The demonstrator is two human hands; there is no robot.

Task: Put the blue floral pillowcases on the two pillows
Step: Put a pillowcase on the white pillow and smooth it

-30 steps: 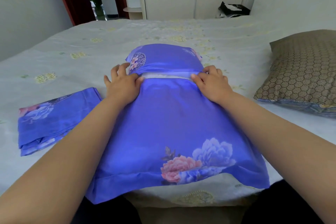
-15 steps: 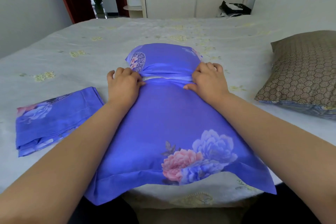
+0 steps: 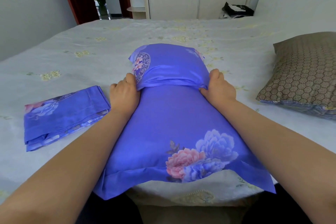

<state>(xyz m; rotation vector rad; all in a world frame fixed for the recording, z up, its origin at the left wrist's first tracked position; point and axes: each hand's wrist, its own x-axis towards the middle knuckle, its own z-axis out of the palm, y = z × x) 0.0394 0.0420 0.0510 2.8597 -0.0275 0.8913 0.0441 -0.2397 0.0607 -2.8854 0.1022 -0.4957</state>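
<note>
A pillow inside a blue floral pillowcase [image 3: 172,120] lies on the bed in front of me, its flower print near my end. The case's far flap [image 3: 169,65] overlaps the near part, and no white pillow shows at the seam. My left hand [image 3: 124,94] grips the left end of that flap edge. At the right end, my right hand [image 3: 219,88] pinches the same edge. A second blue floral pillowcase [image 3: 65,114] lies folded flat on the bed to the left. The second pillow [image 3: 305,76], brown with a honeycomb pattern, rests at the right.
The bed [image 3: 91,51] has a pale sheet with small yellow flowers and its near edge is at my body. A dark bag [image 3: 236,10] sits at the far right by the headboard. A wardrobe and an open doorway stand beyond the bed.
Both hands have pulled the far flap toward me over the near part of the case. The white strip of pillow seen a second ago is now covered.
</note>
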